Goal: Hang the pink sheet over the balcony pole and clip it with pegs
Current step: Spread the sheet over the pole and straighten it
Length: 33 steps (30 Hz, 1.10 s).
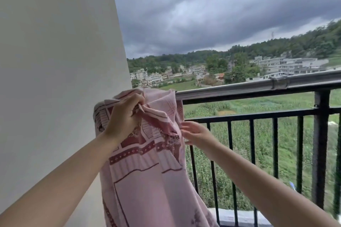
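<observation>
Now my left hand (123, 116) is gripping the bunched pink sheet (147, 162) at the wall end of the balcony pole (239, 88), while my right hand (195, 132), fingers loose, is reaching toward its nearer hanging edge.

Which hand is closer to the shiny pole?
Left. The left hand grips the pink sheet bunched just below the pole; the right hand hangs open lower down.
</observation>
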### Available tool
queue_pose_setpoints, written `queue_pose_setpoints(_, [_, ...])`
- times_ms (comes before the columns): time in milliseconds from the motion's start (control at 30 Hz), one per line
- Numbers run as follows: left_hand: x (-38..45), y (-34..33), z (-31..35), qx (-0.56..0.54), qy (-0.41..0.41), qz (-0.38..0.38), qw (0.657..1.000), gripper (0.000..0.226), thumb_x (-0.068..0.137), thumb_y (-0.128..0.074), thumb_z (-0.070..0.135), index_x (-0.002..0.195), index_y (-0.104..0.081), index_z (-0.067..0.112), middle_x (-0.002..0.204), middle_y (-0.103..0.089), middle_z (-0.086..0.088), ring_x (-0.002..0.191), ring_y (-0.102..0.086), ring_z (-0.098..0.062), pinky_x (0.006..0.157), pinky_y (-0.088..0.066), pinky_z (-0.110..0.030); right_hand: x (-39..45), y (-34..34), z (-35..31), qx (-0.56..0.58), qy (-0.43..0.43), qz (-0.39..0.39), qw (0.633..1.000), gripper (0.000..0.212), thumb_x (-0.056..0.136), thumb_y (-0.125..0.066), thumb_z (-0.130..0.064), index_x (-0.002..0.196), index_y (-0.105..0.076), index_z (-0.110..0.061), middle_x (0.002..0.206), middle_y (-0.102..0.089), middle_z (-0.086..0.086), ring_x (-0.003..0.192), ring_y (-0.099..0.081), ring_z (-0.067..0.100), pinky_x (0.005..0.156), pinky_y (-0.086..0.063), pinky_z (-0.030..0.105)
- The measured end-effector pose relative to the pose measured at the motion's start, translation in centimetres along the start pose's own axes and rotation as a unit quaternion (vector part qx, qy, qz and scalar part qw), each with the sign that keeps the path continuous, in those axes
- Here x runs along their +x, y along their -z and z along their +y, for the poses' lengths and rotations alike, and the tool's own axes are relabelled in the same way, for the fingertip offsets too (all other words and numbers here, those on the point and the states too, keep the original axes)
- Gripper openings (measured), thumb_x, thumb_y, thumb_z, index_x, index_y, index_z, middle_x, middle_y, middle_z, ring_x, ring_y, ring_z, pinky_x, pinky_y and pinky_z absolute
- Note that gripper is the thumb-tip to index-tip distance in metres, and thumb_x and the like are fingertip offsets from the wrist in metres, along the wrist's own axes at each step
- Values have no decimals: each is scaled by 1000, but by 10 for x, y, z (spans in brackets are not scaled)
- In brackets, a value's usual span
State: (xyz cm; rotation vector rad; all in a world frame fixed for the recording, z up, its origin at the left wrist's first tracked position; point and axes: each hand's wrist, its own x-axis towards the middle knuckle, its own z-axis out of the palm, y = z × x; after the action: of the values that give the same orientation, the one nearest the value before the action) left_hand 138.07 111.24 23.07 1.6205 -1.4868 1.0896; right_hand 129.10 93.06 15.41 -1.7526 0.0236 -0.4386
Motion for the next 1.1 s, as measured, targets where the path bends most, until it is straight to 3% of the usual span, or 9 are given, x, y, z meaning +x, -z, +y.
queue_pose_setpoints(67, [-6,3,0,13,1,11,1000,12,74,-56,10,77,-44,13,72,-53,2,68,-45,10,64,-32,13,7,-14,11,-46,-67,-80,993,26,85,-55,-8,110,-57,-16,98,-65,4,93,-61,20,80,-53,27])
queue_pose_setpoints(233, [-15,15,-6,61,5,13,998,15,72,-60,10,76,-46,14,62,-67,-14,72,-51,-9,66,-39,-3,-8,-12,1,-27,-63,-73,995,15,87,-49,-3,79,-61,-6,69,-57,3,58,-52,8,53,-48,17])
queue_pose_setpoints(400, [-17,11,-2,58,-3,14,998,10,76,-55,13,77,-45,11,63,-65,-15,67,-49,-10,66,-31,13,-18,-11,-4,-126,-42,-152,979,19,91,-48,-19,105,-59,-13,102,-65,5,91,-62,14,73,-51,20])
queue_pose_setpoints(467, [-18,12,1,65,-1,20,998,16,75,-63,5,75,-47,8,62,-64,-14,63,-44,-3,66,-30,13,-24,-21,-3,-125,-42,-155,979,13,89,-50,-19,92,-63,-17,91,-67,0,83,-62,10,72,-51,19])
queue_pose_setpoints(567, [-23,19,0,103,4,25,994,24,64,-68,-8,72,-49,5,62,-65,-17,66,-48,-9,65,-34,4,-33,-12,4,-124,-11,-30,992,13,86,-55,-16,88,-66,-7,71,-63,1,55,-51,9,49,-45,12])
queue_pose_setpoints(667, [-24,28,-9,154,36,3,987,16,57,-72,-6,67,-60,-1,62,-68,-19,62,-65,-23,59,-40,-15,-42,12,-1,-82,20,118,989,25,87,-53,-12,73,-61,7,62,-53,10,53,-42,19,48,-38,19])
queue_pose_setpoints(833, [6,25,0,208,91,-24,974,13,71,-71,12,77,-67,2,66,-72,-18,55,-68,-33,52,-51,-33,-30,46,-84,-204,175,293,918,37,88,-51,-6,51,-53,-10,45,-40,-2,36,-30,5,29,-26,11])
queue_pose_setpoints(1000, [78,-5,14,111,223,73,966,10,86,-52,8,78,-53,3,64,-51,-11,64,-49,-27,56,-30,-27,35,103,-198,-265,204,444,831,23,76,-48,-1,66,-68,3,49,-49,13,63,-57,21,56,-44,26])
queue_pose_setpoints(1100, [121,-21,8,46,304,142,941,11,86,-42,-2,91,-52,-3,76,-55,-12,78,-52,-29,63,-40,-32,62,124,-246,-298,225,452,810,27,74,-43,3,86,-67,2,88,-67,26,89,-63,36,79,-52,37])
